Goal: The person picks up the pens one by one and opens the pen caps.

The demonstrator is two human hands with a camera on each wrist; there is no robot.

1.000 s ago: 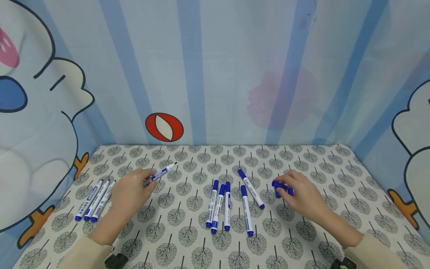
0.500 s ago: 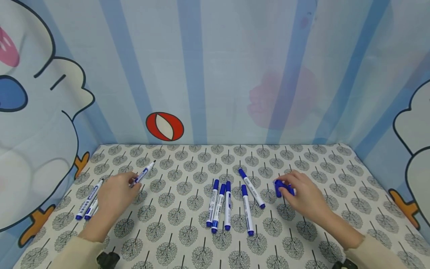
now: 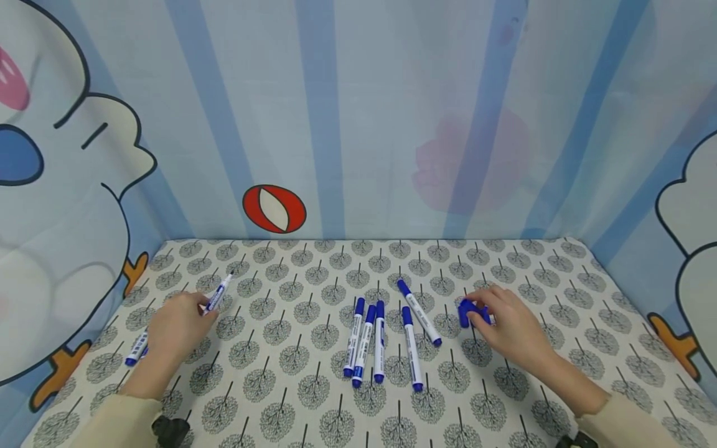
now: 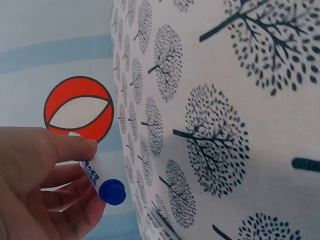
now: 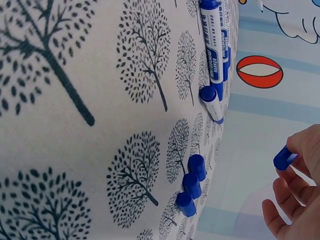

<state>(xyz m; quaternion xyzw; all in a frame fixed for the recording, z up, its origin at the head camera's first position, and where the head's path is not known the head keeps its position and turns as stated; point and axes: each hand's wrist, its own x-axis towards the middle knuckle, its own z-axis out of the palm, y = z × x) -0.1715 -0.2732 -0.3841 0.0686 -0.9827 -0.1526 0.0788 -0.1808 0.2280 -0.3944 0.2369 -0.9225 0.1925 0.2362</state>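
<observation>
My left hand (image 3: 178,326) pinches an uncapped whiteboard marker (image 3: 217,295) above the cloth, its dark tip pointing up and away. In the left wrist view, the marker's blue tail end (image 4: 112,192) faces the camera. Partly covered by this hand, more uncapped markers (image 3: 136,350) lie at the table's left side. At the right, my right hand (image 3: 506,326) pinches a blue marker cap (image 5: 283,159) between thumb and finger. Three blue caps (image 5: 191,185) stand in a row on the cloth close by it.
Several capped blue-and-white markers (image 3: 364,345) lie between the hands, one slanting (image 3: 420,313) toward the right hand. A tree-patterned cloth (image 3: 302,410) covers the table. Behind its far edge hangs a striped cartoon curtain (image 3: 370,124).
My left hand has moved left and slightly nearer with the marker, now covering much of the uncapped markers there. The right hand has barely shifted and still pinches the cap.
</observation>
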